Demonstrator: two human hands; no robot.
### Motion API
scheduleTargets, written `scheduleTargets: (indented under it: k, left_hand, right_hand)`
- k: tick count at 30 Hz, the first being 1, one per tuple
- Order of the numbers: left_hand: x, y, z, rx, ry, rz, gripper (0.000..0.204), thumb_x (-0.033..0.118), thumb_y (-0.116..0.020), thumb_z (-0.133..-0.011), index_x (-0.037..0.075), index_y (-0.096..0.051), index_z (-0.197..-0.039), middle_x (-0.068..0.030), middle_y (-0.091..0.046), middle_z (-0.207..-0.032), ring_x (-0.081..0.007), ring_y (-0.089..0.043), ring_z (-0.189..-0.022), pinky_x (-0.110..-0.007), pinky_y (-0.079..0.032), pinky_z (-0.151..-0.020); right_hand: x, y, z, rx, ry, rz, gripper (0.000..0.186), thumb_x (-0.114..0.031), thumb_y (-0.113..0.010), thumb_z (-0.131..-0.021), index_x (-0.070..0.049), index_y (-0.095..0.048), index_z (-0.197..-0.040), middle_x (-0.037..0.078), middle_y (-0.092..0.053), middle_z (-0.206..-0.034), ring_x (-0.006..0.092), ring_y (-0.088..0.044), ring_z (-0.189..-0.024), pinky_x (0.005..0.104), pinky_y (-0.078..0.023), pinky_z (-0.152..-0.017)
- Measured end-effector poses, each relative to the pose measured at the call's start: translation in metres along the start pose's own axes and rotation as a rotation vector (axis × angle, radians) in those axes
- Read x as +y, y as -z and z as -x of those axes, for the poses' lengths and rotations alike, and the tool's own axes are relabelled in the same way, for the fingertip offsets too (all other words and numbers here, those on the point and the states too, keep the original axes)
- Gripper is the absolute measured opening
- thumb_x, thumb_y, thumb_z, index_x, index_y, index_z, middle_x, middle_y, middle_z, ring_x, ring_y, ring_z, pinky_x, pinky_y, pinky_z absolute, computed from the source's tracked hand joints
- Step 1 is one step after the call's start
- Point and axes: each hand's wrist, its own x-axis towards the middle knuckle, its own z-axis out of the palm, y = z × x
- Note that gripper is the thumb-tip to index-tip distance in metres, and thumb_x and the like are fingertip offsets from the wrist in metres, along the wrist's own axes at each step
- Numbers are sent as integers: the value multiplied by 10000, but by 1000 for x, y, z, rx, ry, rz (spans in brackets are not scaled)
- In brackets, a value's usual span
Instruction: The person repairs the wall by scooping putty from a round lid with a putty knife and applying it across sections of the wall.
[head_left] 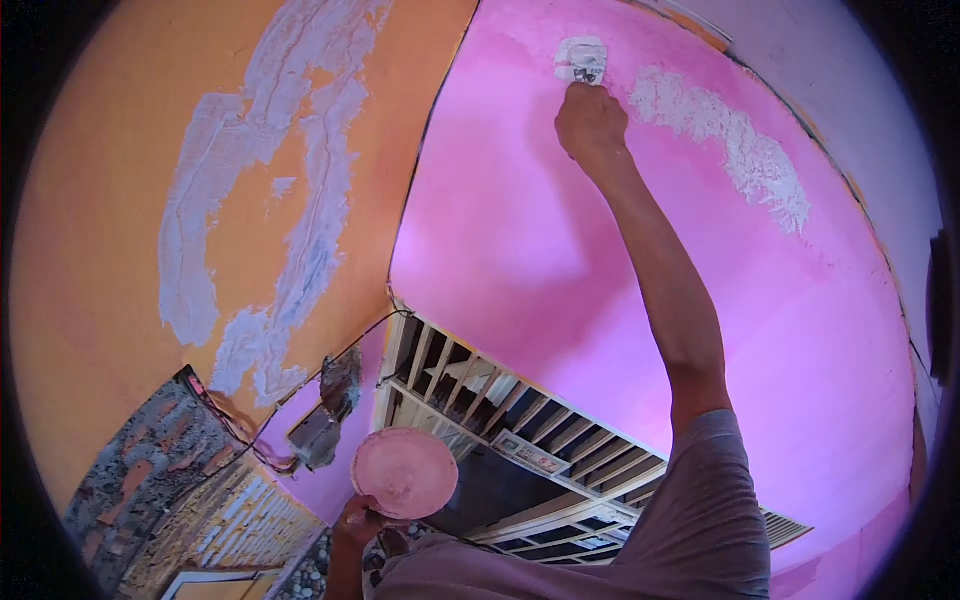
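Observation:
High on the pink wall [520,180], my right hand [592,122] is closed round the handle of a putty knife [589,72]. Its blade lies against a small patch of white filler [581,48]; the handle is hidden in my fist. To the right, a longer, rough white filler strip [735,140] curves down the same wall. Low at the left, my left hand [358,520] grips the edge of a round pink dish [405,472], holding it in front of my body. How much filler the dish contains, I cannot tell.
An orange wall [90,290] with broad pale filler bands [195,230] meets the pink wall at a corner. Below are a slatted vent frame [540,420], bare brickwork [150,475], and a broken wall opening with a dangling grey box [315,440] and loose cables.

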Motion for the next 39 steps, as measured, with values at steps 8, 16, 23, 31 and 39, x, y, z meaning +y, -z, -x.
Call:
scheduleTargets:
  k: [8, 16, 23, 31, 39]
  left_hand:
    - [-13, 30, 7, 109, 13, 39, 335, 183, -569, -747, -81, -609, -949, -194, -601, -1062, -383, -585, -971, -589, -485, -824]
    - [-8, 13, 3, -249, -156, -21, 372, 361, -667, -783, 24, -650, -940, -179, -607, -1065, -386, -567, -1003, -614, -474, -804]
    - [2, 9, 4, -179, -90, -95, 412, 338, -653, -799, 0, -612, -1031, -190, -601, -1075, -395, -560, -1014, -626, -472, -798]
    - [1, -22, 0, -99, -25, -27, 394, 257, -674, -758, 25, -600, -1067, -202, -581, -1109, -413, -566, -1001, -621, -488, -793]
    - [4, -20, 2, 86, 27, -97, 579, 149, -538, -692, -71, -427, -1216, -220, -555, -1112, -388, -588, -952, -534, -517, -780]
  right_hand:
    - [-21, -24, 24, -43, -15, -37, 202, -38, -513, -779, 58, -610, -927, 210, -637, -811, 320, -649, -736, 395, -539, -637]
    - [-1, -78, 33, 143, -22, 240, 363, -62, -555, -770, 139, -544, -1073, 170, -637, -725, 241, -650, -664, 330, -541, -552]
    - [-26, -7, 26, 72, 3, -44, 181, -33, -553, -730, 59, -623, -870, 169, -635, -720, 296, -658, -660, 371, -536, -575]
    - [-31, -18, 12, -28, 2, -93, 137, -46, -537, -743, 20, -630, -820, 226, -642, -825, 356, -648, -768, 426, -528, -657]
    - [-19, -1, -9, -136, 9, 23, 121, -37, -544, -758, -21, -660, -790, 161, -646, -859, 299, -655, -805, 381, -540, -648]
